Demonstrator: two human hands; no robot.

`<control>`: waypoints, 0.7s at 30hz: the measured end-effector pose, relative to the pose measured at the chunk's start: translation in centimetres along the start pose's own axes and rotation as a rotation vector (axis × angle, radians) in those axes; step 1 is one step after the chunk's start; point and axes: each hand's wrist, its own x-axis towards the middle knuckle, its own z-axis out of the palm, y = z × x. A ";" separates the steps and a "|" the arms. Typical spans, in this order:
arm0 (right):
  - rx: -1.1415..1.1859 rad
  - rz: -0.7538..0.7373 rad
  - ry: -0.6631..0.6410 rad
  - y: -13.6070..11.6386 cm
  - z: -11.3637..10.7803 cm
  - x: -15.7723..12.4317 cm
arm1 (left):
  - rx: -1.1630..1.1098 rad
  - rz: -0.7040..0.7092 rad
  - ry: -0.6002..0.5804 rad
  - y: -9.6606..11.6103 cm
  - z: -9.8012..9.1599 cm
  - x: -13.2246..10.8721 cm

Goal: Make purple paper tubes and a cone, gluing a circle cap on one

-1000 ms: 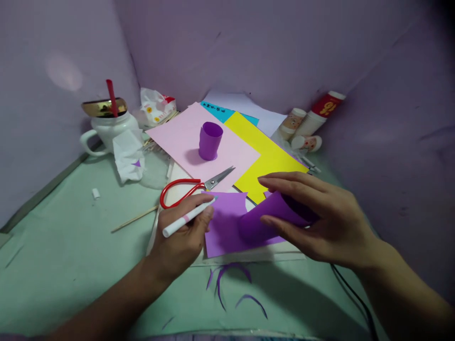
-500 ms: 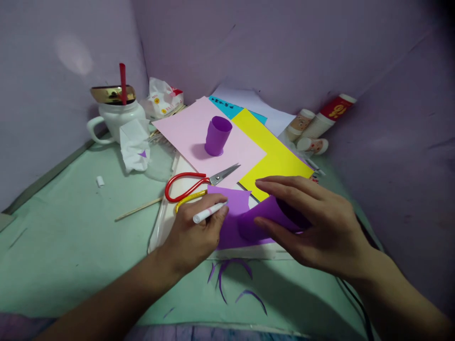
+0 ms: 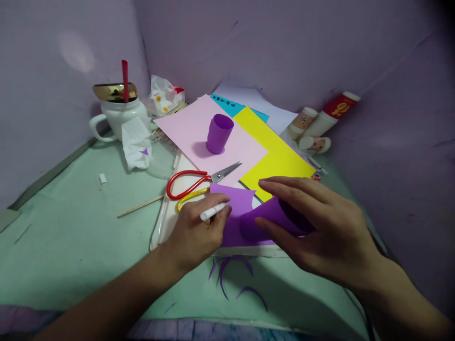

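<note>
A slim white pen [image 3: 212,211] is pinched in my left hand [image 3: 197,232], its tip end pointing toward a purple paper sheet [image 3: 236,201]. Fingers and thumb of my right hand [image 3: 325,227] close around a purple paper tube [image 3: 258,222], which leans with its lower rim against that sheet. The tube's far end is partly hidden by the right hand. Just behind my left hand lie scissors [image 3: 219,175] with one red and one yellow handle. Farther back, a small purple paper cup [image 3: 219,135] stands upright on pink paper [image 3: 177,125].
Yellow paper [image 3: 277,161] and a blue sheet [image 3: 227,105] overlap behind. A white mug [image 3: 122,116] and crumpled tissue [image 3: 135,147] stand at left, near a wooden stick [image 3: 140,207] and white cap [image 3: 103,179]. Paper cups [image 3: 325,118] lie right. Purple offcuts [image 3: 222,279] lie in front.
The whole view has shifted slightly. My left hand with the pen has edged a little right over the sheet. My right hand keeps its grip on the tube.
</note>
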 end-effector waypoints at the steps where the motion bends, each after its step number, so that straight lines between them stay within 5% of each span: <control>1: 0.002 -0.003 -0.007 -0.1 -0.1 0.0 | -0.004 -0.008 -0.002 0.0 0.1 0.0; 21: 0.096 0.119 0.111 3.1 -0.9 -1.4 | -0.030 -0.285 -0.036 1.4 3.1 -0.8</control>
